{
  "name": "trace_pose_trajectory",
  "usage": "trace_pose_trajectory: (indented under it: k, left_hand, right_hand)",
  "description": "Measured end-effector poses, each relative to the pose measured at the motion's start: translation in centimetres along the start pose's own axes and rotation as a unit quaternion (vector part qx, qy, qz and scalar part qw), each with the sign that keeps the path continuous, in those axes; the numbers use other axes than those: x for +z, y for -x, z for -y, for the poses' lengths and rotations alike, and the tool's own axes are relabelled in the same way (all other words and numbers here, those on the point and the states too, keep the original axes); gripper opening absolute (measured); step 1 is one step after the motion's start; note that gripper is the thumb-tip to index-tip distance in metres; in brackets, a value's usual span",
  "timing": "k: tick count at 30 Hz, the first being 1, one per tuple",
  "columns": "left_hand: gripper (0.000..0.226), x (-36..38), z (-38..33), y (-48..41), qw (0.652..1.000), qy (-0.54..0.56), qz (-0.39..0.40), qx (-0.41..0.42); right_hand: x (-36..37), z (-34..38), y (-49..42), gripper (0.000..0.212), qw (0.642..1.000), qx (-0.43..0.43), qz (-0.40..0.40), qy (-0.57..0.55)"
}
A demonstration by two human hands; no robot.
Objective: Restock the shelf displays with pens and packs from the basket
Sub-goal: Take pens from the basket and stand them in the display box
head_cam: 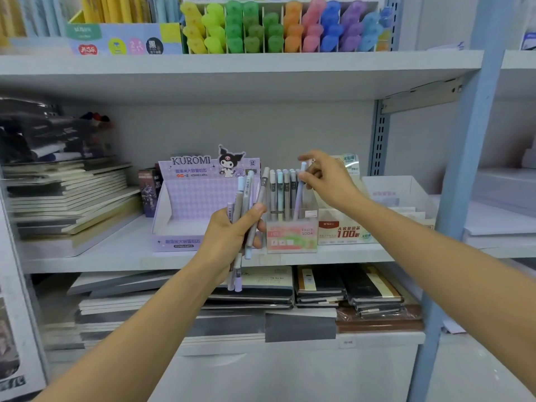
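The right hand [327, 181] pinches the top of a lilac pen [299, 195], which stands almost upright and leans a little to the right. Its lower end is already inside the right corner of the clear pen box [291, 237] on the middle shelf [116, 253]. The left hand [232, 230] grips a bundle of pens [246, 195], also nearly upright, just left of this box. Since the right hand is above the box, the next move is probably a short push down along the pen's axis.
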State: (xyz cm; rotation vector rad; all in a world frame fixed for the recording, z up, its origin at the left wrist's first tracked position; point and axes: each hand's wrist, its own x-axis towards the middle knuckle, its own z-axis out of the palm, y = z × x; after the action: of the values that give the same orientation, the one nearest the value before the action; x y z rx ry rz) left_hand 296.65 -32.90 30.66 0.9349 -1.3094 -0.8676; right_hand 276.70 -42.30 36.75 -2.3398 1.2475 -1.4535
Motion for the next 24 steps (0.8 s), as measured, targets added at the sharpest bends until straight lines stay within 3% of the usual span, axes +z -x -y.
trace_pose_trajectory:
  k: [5,11,14,17,20,24]
  left_hand:
    - [0.05,0.0,0.0,0.2,1.0,-0.002,0.012,0.001]
    - [0.049,0.2,-0.2,0.5,1.0,-0.005,0.018,0.004]
    - [0.049,0.5,-0.3,0.7,1.0,0.0,0.024,0.007]
    - [0.047,1.0,-0.3,0.8,1.0,-0.002,0.022,0.008]
    - [0.041,1.5,-0.3,1.0,0.999,-0.005,0.03,0.01]
    - [0.031,1.7,-0.5,1.2,1.0,0.01,0.021,0.006]
  right_hand:
    - [0.8,-0.6,-0.1,0.017,0.997,-0.014,-0.072,0.022]
    - [1.1,-0.7,-0.2,0.02,0.994,0.015,-0.047,0.102]
    - [0.7,0.7,0.5,0.024,0.995,0.027,-0.075,-0.06]
    - [0.2,2.5,1.5,0.026,0.96,0.087,0.025,-0.263]
    - [0.4,3.8,2.5,0.023,0.942,0.096,0.122,-0.296]
    - [-0.6,4.1,2.8,0.022,0.926,0.09,0.112,-0.348]
